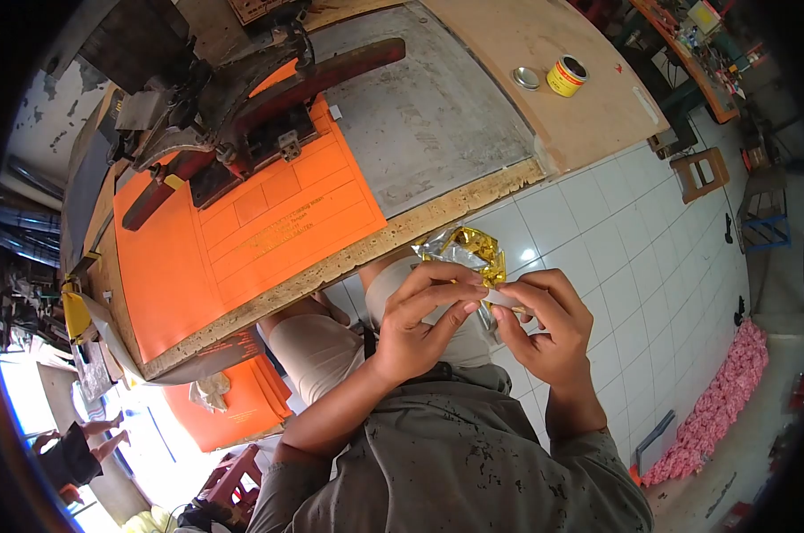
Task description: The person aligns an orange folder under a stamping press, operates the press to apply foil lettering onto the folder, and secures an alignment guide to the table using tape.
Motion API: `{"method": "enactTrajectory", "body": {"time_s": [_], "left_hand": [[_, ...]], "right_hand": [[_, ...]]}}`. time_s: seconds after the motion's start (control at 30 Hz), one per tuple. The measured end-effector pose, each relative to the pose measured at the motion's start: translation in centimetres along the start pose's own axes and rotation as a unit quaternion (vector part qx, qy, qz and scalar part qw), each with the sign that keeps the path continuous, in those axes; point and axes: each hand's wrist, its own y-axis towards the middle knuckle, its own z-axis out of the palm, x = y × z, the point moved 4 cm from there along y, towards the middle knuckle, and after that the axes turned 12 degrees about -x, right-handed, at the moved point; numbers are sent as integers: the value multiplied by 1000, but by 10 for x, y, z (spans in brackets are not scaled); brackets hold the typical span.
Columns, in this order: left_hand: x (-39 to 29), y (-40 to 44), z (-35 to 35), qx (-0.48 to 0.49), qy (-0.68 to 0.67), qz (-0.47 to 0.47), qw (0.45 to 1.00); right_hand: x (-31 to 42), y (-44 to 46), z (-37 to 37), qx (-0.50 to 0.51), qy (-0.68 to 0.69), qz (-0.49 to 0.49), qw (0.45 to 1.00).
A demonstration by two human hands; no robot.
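Note:
Above my lap, my left hand and my right hand come together with fingertips pinched on a crumpled sheet of gold foil. Its silver side shows near the left fingers. Between the two thumbs is a small whitish piece, largely covered by the fingers; I cannot make out what it is. On the bench to the left lies an orange sheet with lines and printed gold lettering, partly under a dark press machine with a long red bar.
The worn wooden bench edge runs in front of me, beside a grey metal plate. Farther back stand a yellow can and its lid. More orange sheets lie below left. A pink bundle rests on the tiled floor.

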Motion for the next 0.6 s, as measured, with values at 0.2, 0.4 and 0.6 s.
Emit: {"method": "enactTrajectory", "body": {"time_s": [0.2,0.4,0.6], "left_hand": [[0,0,0,0,-13,-18,1000],[32,-16,-4,-73,-229,-182,953],[34,-18,-1,-61,-313,-202,926]], "right_hand": [[0,-1,0,12,3,-4,1000],[11,-3,-4,0,16,-38,999],[17,-4,-3,27,-21,-74,997]]}}
